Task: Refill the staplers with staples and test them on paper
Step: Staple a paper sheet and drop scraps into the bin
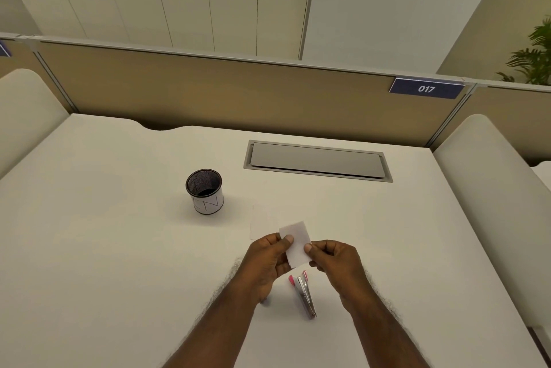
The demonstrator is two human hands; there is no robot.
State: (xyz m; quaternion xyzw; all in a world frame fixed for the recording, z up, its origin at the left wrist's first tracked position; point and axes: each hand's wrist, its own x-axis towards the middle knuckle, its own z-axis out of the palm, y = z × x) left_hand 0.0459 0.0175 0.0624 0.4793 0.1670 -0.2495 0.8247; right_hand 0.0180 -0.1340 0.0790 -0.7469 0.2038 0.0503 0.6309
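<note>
step: inspect paper slip [295,244] | left hand [268,260], right hand [335,260]: each grip pinched on slip | tip: hold flat, check staple | stapler [304,293] on bench [119,248]

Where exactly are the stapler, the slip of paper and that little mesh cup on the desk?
stapler [304,293], head view, on its metal body, lying open on the desk.
slip of paper [296,241], head view, on its middle, pinched between both hands.
mesh cup [208,203], head view, on its white outer wall.
</note>
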